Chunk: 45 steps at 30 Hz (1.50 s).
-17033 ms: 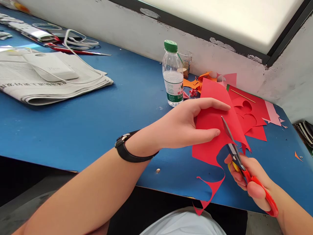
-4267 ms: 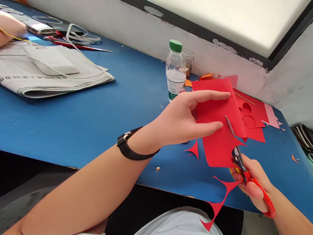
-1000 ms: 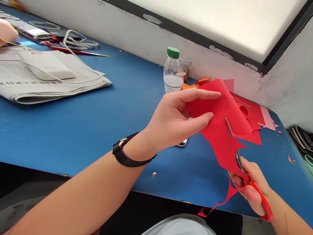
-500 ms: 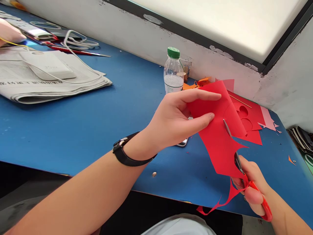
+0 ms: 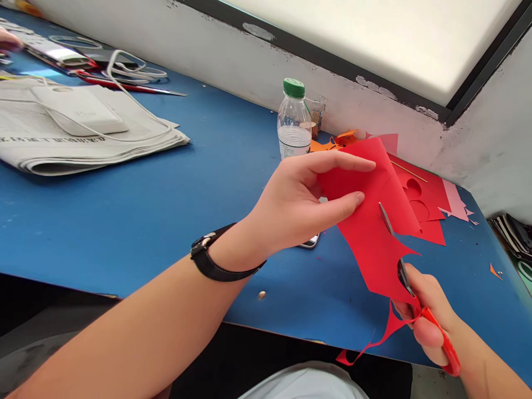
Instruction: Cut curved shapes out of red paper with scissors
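Observation:
My left hand (image 5: 310,194) grips a sheet of red paper (image 5: 369,244), its thumb and index finger lying on the near face and the other fingers hidden behind. The sheet is held above the table, with a curved cut along its right side. A pair of scissors (image 5: 434,327) with red handles is in my right hand (image 5: 432,299); its blades reach up into the cut, one showing in front of the paper. A thin ragged red strip (image 5: 386,332) dangles below the sheet beside the scissors, past the table's front edge.
Behind the paper stand a green-capped bottle (image 5: 294,119) and a clear cup (image 5: 316,116). Red cut-out sheets (image 5: 434,191) and orange scraps (image 5: 347,136) lie by the wall. To the left are newspapers (image 5: 145,147), a white charger (image 5: 83,111), cables and another person's hand (image 5: 9,40).
The scissors' handles have closed very slightly and the cut edge has shifted a little. At the far left, the other person's hand has drawn back toward the frame's edge.

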Tool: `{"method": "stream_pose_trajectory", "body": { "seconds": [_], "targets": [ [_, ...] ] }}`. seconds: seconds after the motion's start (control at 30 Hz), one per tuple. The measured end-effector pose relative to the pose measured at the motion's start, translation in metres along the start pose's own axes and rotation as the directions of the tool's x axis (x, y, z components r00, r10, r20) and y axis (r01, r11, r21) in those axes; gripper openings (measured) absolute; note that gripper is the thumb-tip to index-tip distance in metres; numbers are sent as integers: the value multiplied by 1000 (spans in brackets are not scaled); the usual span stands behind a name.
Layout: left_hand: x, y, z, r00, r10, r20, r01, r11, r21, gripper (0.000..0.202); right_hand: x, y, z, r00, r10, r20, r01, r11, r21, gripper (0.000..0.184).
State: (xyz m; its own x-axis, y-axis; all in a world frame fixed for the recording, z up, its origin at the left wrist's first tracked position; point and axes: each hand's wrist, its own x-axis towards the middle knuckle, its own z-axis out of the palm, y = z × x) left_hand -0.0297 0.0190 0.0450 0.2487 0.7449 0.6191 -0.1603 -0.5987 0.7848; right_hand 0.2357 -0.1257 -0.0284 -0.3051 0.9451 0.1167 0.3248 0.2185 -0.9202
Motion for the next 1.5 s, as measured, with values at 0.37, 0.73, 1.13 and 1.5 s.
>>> {"method": "stream_pose_trajectory", "body": {
  "seconds": [0.37, 0.73, 1.13, 1.5],
  "targets": [
    [3, 1, -3, 995, 52, 87, -61, 992, 109, 22, 7, -2, 5, 992, -121, -45, 108, 969, -221, 75],
    [6, 0, -1, 977, 115, 180, -135, 985, 106, 24, 7, 6, -2, 999, -31, 8, 32, 960, -277, 74],
    [4, -1, 1, 993, -111, -35, 112, 994, 18, 22, 2, 4, 4, 990, 112, -87, -111, 994, 10, 87],
    [4, -3, 0, 999, -33, -13, 33, 998, 49, 24, 1, 8, 3, 982, 161, -98, -158, 987, 43, 92]
  ]
}}
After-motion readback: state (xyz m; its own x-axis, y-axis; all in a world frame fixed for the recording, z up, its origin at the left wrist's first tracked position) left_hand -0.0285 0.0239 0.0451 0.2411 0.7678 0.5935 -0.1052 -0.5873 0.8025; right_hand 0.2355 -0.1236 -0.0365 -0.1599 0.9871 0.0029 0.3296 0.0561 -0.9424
